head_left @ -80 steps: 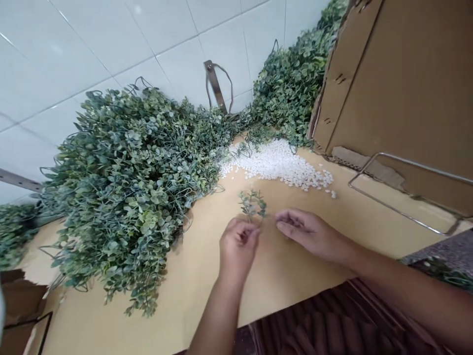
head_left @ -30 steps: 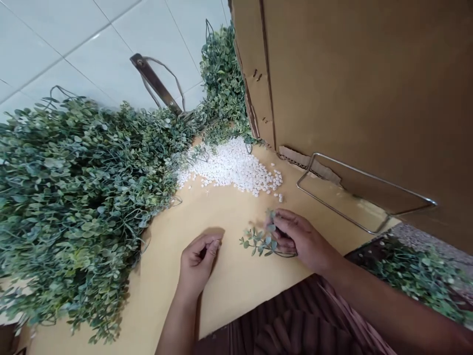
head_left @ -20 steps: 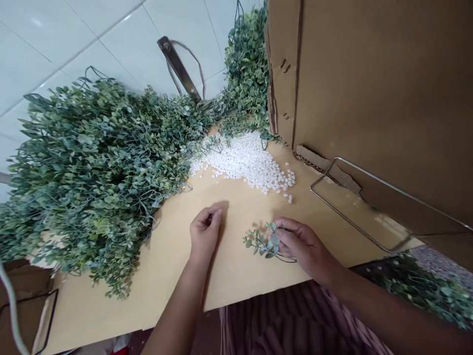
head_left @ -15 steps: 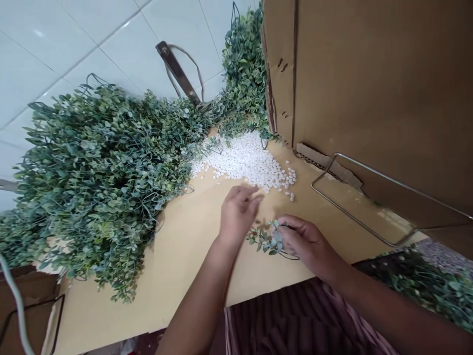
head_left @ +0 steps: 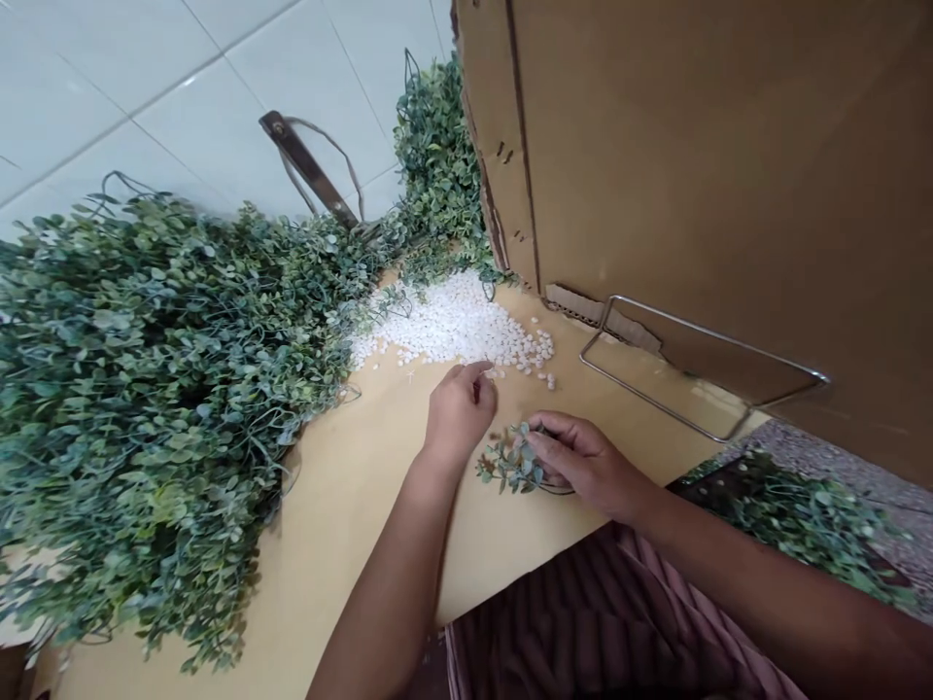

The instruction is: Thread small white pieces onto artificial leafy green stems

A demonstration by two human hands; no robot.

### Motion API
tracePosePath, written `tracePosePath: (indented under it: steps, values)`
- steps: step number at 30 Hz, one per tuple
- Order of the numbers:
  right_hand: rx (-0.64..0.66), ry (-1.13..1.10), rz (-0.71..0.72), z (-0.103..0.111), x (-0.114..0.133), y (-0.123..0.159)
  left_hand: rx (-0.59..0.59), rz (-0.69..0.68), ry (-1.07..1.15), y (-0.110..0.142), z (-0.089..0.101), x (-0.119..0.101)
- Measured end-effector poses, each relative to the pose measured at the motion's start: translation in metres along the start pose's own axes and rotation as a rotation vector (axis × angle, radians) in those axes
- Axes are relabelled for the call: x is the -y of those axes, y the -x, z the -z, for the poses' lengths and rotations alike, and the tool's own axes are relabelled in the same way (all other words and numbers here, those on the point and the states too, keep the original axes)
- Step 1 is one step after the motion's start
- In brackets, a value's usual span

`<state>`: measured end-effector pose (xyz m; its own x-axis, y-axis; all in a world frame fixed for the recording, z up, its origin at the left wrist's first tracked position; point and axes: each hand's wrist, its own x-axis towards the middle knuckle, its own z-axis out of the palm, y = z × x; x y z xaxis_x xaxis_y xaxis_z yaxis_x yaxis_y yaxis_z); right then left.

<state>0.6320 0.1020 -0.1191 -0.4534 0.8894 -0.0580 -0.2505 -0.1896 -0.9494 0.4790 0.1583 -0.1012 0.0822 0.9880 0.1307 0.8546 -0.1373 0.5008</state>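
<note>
My right hand (head_left: 583, 462) is closed on a small sprig of artificial leaves (head_left: 514, 462), gripping it at its stem end. The leaves point left, and a thin dark stem curves below the fingers. At the near edge of a heap of small white plastic beads (head_left: 456, 321), my left hand (head_left: 463, 408) has its fingers curled together, thumb close to the index finger. Whatever may be between those fingertips is hidden or too small to make out.
A large mass of artificial greenery (head_left: 167, 360) covers the left side of the tan board (head_left: 350, 515). Behind the beads stands more greenery (head_left: 437, 146) beside a dark metal strip (head_left: 306, 165). On the right are a cardboard box (head_left: 692, 175) and a bent wire frame (head_left: 656, 403).
My left hand's fingers, spread apart before, have curled together beside the beads. My right hand still holds the sprig. The whole view has shifted, so the surroundings sit farther left.
</note>
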Motion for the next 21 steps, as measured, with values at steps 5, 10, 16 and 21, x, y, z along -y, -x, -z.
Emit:
tracePosePath:
  steps: [5,10,16,21]
  values:
    - [-0.016,0.053,0.028,-0.001,-0.002,0.004,-0.033,0.056,0.151,0.017,0.013,0.017]
    - [-0.073,0.191,0.053,-0.008,-0.002,0.005,-0.056,0.007,0.108,0.03,0.015,0.023]
    - [-0.113,0.331,0.093,-0.012,-0.003,0.006,-0.038,-0.005,-0.078,0.008,0.003,0.006]
    - [-0.107,0.27,0.067,-0.01,-0.004,0.004,0.022,0.013,-0.206,-0.007,-0.001,-0.001]
